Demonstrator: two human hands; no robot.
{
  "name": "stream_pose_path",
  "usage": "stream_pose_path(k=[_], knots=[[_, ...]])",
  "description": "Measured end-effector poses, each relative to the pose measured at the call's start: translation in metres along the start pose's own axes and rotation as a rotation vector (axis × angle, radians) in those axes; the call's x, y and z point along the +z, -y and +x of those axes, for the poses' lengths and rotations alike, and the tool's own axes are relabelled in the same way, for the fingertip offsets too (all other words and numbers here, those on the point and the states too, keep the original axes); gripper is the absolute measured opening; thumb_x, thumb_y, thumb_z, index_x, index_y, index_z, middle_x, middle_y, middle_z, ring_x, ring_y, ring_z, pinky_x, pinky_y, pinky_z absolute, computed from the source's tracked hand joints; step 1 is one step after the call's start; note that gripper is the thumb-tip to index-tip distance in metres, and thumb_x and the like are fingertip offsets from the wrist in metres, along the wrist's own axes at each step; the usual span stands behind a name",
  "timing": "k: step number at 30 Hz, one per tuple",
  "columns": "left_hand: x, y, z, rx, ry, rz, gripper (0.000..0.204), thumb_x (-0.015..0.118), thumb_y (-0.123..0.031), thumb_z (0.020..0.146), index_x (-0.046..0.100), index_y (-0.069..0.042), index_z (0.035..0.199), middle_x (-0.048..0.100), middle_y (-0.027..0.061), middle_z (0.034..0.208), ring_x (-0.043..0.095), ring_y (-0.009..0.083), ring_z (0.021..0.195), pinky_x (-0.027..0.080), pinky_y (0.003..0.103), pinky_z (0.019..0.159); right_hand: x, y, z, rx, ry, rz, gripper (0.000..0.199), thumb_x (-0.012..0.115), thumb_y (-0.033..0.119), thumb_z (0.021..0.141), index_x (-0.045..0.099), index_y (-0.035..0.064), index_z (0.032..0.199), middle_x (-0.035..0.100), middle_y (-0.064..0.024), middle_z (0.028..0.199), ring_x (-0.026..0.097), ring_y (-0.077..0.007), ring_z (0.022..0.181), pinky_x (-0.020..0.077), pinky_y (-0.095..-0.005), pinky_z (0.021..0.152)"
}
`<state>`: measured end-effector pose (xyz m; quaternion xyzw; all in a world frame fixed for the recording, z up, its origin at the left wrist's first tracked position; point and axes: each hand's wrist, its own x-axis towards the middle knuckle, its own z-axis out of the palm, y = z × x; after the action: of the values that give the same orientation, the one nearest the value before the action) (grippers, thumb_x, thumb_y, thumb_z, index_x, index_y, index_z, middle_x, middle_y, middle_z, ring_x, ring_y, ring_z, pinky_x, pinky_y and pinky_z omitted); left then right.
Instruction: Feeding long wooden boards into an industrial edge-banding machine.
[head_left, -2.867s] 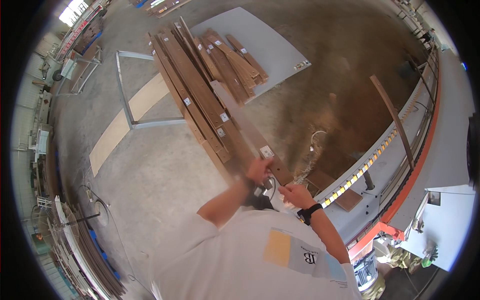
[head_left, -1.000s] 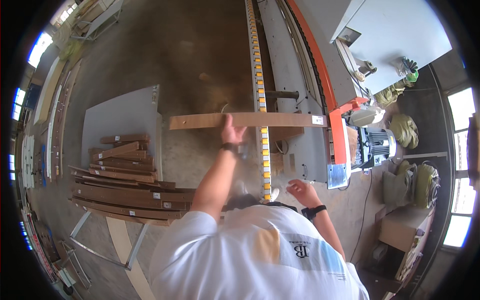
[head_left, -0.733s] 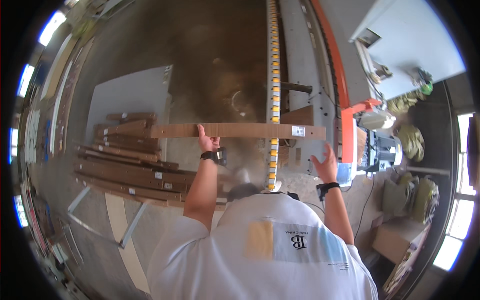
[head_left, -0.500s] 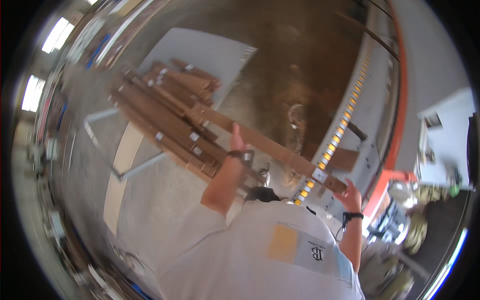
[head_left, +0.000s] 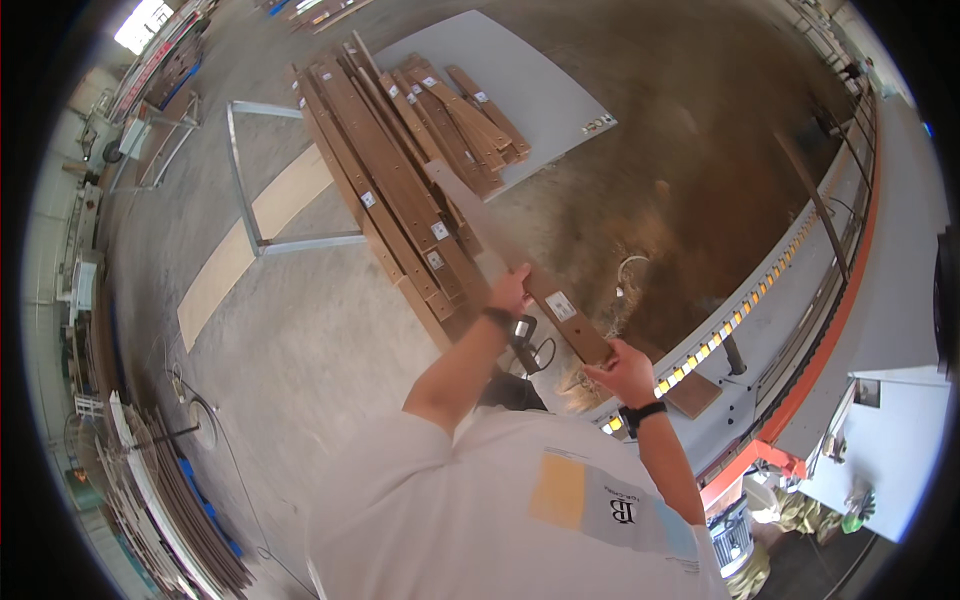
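A long, narrow brown board [head_left: 577, 328] with a white label and small holes slants across in front of me. Its far end reaches over the stacked boards and is a little blurred. My left hand [head_left: 509, 291] grips its left edge near the label, thumb on top. At the near end, my right hand [head_left: 626, 374] has its fingers closed around the corner. To the left lies a pile of similar brown boards [head_left: 375, 150], several with white labels, touching neither hand.
A grey sheet [head_left: 500, 60] lies beneath the far boards. Left of the pile are a metal frame [head_left: 242, 185] and a pale strip [head_left: 215, 275] on the floor. A long machine with yellow-and-white edge markings [head_left: 735, 322] and an orange rail [head_left: 850, 300] runs along the right.
The held board has swung round, its near end moving left, away from the machine edge. My right hand moved left with it, and my left hand now grips closer to the label. My view has turned.
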<state>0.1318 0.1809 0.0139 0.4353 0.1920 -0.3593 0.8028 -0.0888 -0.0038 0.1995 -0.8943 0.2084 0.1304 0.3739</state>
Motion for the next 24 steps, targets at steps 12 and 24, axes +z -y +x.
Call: stream_pose_path(k=[12, 24], knots=[[-0.038, 0.042, -0.029, 0.095, 0.177, 0.669, 0.019, 0.069, -0.023, 0.092, 0.061, -0.008, 0.101, 0.062, 0.0049, 0.079, 0.066, 0.0194, 0.072, 0.054, 0.039, 0.057, 0.067, 0.001, 0.07, -0.146, 0.268, 0.232, 0.084, 0.081, 0.034, 0.085, 0.038, 0.0036, 0.15, 0.067, -0.0146, 0.125, 0.069, -0.0254, 0.102, 0.055, -0.036, 0.087], [-0.115, -0.097, 0.19, 0.595, -0.569, 0.151, 0.025, 0.064, -0.025, 0.088, 0.062, -0.01, 0.108, 0.065, 0.0081, 0.088, 0.062, 0.0238, 0.077, 0.05, 0.04, 0.06, 0.039, -0.015, -0.004, -0.013, 0.165, 0.37, 0.069, 0.079, 0.028, 0.086, 0.05, 0.0037, 0.143, 0.071, -0.0113, 0.116, 0.069, -0.02, 0.097, 0.0551, -0.0321, 0.087]])
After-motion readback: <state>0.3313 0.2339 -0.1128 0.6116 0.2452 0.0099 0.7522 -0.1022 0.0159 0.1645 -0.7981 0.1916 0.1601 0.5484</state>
